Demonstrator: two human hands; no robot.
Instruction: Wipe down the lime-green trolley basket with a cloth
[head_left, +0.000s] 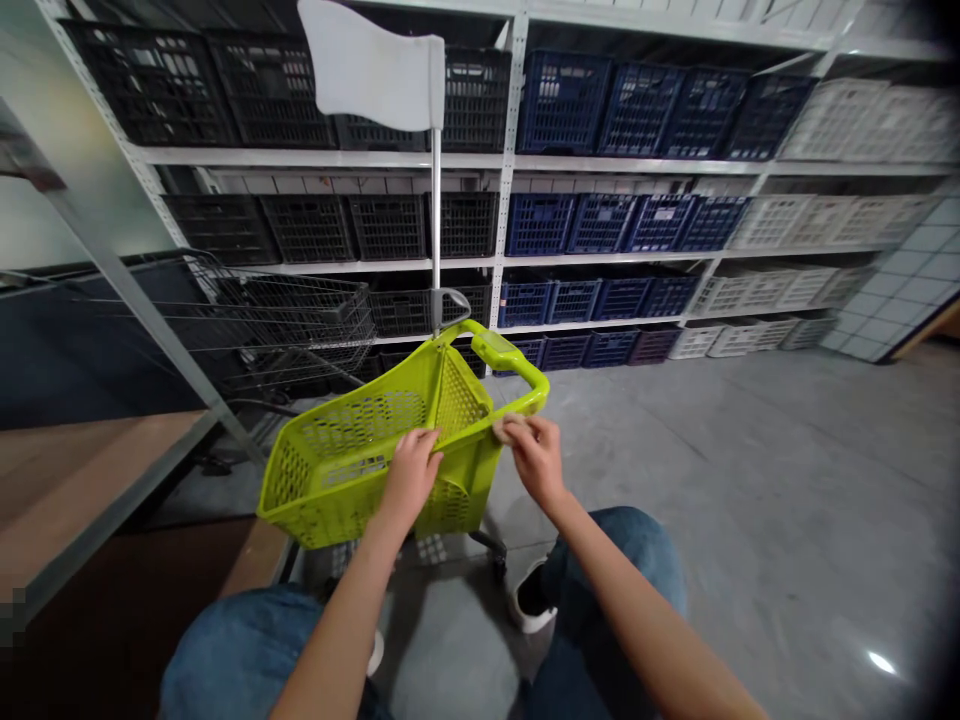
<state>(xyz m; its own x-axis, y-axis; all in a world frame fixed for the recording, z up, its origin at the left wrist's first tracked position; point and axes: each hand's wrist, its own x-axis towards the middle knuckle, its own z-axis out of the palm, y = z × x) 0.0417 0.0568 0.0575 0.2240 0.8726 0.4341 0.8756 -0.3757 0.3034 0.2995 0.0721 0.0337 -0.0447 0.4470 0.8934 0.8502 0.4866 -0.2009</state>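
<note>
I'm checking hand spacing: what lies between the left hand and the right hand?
In the head view, a bare stretch of the green cart's near rim lies between the left hand and right hand.

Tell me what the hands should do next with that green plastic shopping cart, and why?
Probably slide the right hand onto the curved green plastic handle: it's at the handle's near end, while the left hand is on the near rim of the cart.
</note>
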